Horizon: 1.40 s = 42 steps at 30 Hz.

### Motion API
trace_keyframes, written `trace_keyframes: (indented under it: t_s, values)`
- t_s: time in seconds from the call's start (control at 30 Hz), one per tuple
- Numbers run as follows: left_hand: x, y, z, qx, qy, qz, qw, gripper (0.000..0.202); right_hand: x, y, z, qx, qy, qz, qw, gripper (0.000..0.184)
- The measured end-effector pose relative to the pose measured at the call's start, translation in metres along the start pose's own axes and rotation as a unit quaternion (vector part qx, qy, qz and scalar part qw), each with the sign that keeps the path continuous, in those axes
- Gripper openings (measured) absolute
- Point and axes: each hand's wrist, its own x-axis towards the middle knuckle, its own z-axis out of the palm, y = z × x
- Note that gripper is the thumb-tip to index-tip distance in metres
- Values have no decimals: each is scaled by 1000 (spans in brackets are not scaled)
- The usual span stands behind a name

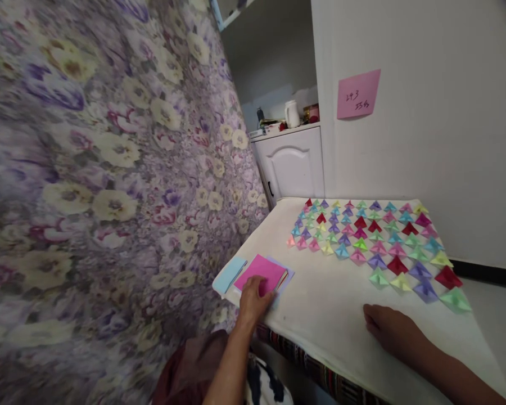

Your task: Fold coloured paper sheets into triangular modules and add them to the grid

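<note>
My left hand [257, 293] is at the near edge of a stack of coloured paper, its thumb and fingers bent over the bright pink sheet [262, 271] on top. Paler lilac sheets [287, 277] stick out beneath it, and a light blue pad of paper [230, 274] lies just left of the stack. Closed into a loose fist, my right hand [390, 326] rests on the white tabletop; nothing shows in it. Beyond it stand rows of small folded paper pieces [360, 244] in red, green, purple, blue, yellow and pink.
The white-covered table [316, 304] meets a white wall that bears a pink note [358, 94]. Flowered wallpaper [109, 197] fills the left side. Behind the table is a white cabinet [294, 163] with a white jug [292, 114] on it. Patterned fabric hangs below the table's front edge.
</note>
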Motion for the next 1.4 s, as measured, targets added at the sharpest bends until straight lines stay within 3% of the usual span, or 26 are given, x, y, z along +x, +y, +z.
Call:
trace_keyframes:
  t_s: [0.27, 1.0, 1.4]
  values:
    - [3, -7, 8, 20, -26, -24, 999, 32, 1, 0, 4, 5, 9, 11, 1000, 15]
    - [2, -4, 0, -25, -19, -35, 999, 12, 0, 0, 3, 10, 9, 13, 1000, 14]
    - [3, -5, 1, -18, -13, -34, 999, 13, 0, -2, 0, 6, -1, 9, 1000, 14]
